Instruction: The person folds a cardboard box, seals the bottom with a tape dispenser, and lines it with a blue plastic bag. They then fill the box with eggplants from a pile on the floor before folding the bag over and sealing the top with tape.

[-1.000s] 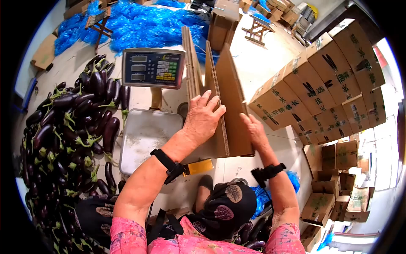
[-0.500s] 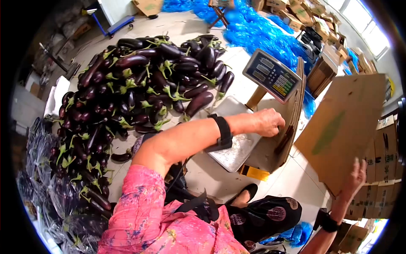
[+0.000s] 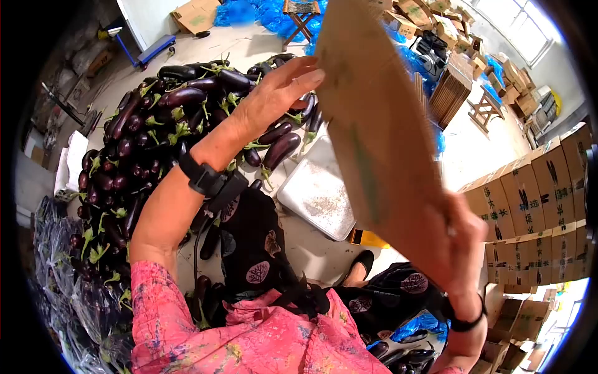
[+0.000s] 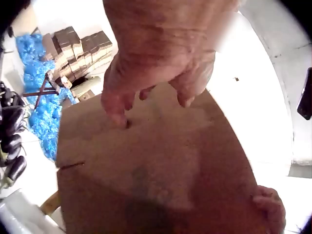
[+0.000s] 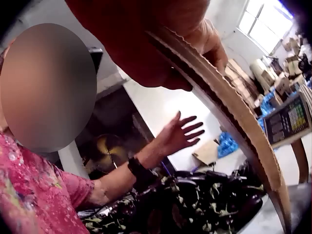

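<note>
Starting at the fingers: spread wide on the left hand, thumb out, nothing pinched. Pretty clearly splayed from the right wrist view. Can't tell about fingertip contact though, kinda overlapping with cardboard in the head view, and visibly apart from the doubled edges in the right wrist one. Different story on the right hand: clamped on the lower right part of the board, thumb to one side and fingers round the other, with cardboard layers pinched between. So, easily nearer with the right, being actually on it, and only just beside it with the left, up near the opposite long edge. As for the long axis, running on a slant in the head view, from up top, past the left fingers, down to the right grip. Tilted up off the floor, broad face toward the left palm, held across the front of the body. Further out, partly behind that board, the scale pan; off to the left, a big heap of eggplants; over on the right, past the gripping hand, stacked boxes with printing on them.
</note>
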`<state>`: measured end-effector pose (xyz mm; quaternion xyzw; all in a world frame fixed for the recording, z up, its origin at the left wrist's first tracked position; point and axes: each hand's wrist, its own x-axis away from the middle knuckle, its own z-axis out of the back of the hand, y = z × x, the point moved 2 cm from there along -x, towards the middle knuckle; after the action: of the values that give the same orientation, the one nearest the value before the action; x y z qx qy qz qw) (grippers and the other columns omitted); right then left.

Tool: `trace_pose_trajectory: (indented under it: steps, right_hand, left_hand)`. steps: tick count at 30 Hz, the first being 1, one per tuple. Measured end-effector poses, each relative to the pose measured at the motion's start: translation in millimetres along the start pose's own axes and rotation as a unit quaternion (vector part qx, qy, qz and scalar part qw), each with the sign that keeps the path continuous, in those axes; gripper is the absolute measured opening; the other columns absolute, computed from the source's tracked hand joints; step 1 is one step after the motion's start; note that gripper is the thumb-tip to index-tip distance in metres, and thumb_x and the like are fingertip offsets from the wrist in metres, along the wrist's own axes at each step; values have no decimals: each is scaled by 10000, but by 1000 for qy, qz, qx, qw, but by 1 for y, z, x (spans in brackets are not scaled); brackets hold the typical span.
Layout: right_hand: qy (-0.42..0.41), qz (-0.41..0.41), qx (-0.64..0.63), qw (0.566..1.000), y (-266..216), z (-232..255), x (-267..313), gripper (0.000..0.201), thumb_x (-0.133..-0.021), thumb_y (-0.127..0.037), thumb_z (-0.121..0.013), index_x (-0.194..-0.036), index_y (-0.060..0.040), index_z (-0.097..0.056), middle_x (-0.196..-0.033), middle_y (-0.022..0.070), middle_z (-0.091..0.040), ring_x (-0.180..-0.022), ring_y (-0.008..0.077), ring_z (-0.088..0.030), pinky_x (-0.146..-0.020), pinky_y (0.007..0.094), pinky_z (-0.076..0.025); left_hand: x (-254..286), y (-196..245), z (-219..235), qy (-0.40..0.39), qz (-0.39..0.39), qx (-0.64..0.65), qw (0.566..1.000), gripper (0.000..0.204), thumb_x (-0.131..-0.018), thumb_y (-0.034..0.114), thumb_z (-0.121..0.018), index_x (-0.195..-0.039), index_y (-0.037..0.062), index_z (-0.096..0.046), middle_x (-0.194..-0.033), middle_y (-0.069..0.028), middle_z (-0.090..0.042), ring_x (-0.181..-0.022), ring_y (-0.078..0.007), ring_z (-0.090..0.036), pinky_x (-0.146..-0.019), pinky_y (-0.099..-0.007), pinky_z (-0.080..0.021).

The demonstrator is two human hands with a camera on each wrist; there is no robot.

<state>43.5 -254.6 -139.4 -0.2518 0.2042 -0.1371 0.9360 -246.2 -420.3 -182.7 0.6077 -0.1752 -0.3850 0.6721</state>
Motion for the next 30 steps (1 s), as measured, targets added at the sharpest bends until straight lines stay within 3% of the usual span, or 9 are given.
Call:
trace_pose_trajectory:
  steps: [5,8,10,12,14,18,23,27,30]
  right_hand:
    - [-72,-45,-78,993,38,-81,0,176,-905,-122,-590,-1034,-3,-598,-788,248,-648,-736,442,-648,-625,479,-504]
    - [-103,-37,-57,992,42,-100,8,159,-903,-117,-601,-1014,-4,-601,-813,252,-644,-751,460,-632,-633,499,-493]
    - [-125,-53,-89,987,36,-100,5,207,-923,-160,-610,-1050,3,-615,-845,255,-652,-779,465,-635,-658,495,-504]
    - [-134,-63,-135,980,33,-102,1,253,-940,-204,-606,-1078,8,-620,-870,268,-652,-810,468,-633,-683,497,-510]
    - [-168,-132,-185,959,42,-106,-3,424,-1004,-349,-536,-1211,14,-607,-956,201,-689,-898,320,-673,-795,407,-512]
    - [-230,-268,-361,863,64,-100,-14,536,-1026,-446,-498,-1306,4,-578,-1152,68,-642,-1037,140,-549,-912,289,-449]
    - [-202,-200,-211,935,91,-91,-23,353,-993,-276,-546,-1146,32,-626,-876,127,-672,-802,137,-568,-738,315,-488]
    - [-79,-202,-214,953,123,-91,-34,257,-962,-198,-558,-943,55,-601,-654,134,-565,-634,147,-503,-598,371,-453]
    - [-33,-178,-116,977,138,-74,-55,280,-943,-193,-539,-917,78,-603,-649,186,-612,-631,218,-627,-604,403,-483]
  left_hand:
    - [-8,-58,-1,17,103,27,994,1057,-886,705,-567,-1559,-9,-174,-1567,-208,-273,-1452,-303,-302,-1073,-498,-406]
    - [-23,-79,-4,54,154,60,985,1227,-777,756,-655,-1551,-45,-142,-1589,-267,-214,-1449,-365,-295,-1062,-520,-397]
    - [-41,-95,-3,60,130,13,990,1287,-744,749,-696,-1554,-56,-102,-1569,-290,-245,-1452,-334,-296,-1139,-411,-333]
    - [-46,-94,-12,-12,118,76,990,1319,-734,721,-729,-1545,-88,-75,-1563,-317,-237,-1470,-339,-260,-1183,-383,-258]
    - [-57,-140,-20,79,67,-49,993,1128,-782,653,-746,-1531,2,-208,-1376,-164,-463,-1305,-251,-430,-1075,-404,-376]
    - [-59,-138,-23,39,62,104,992,856,-863,432,-757,-1467,15,-316,-1283,-126,-520,-1190,-192,-518,-1009,-322,-440]
    - [-50,-136,-13,72,67,155,983,778,-788,181,-672,-1460,-52,-357,-1247,-171,-575,-1069,-204,-564,-927,-319,-470]
    - [-39,-124,4,154,36,31,987,578,-717,80,-552,-1281,-45,-522,-914,-141,-633,-772,-196,-565,-694,-338,-479]
    - [-25,-108,19,107,40,-17,993,616,-720,48,-528,-1329,-42,-538,-1037,-175,-680,-860,-219,-631,-782,-320,-506]
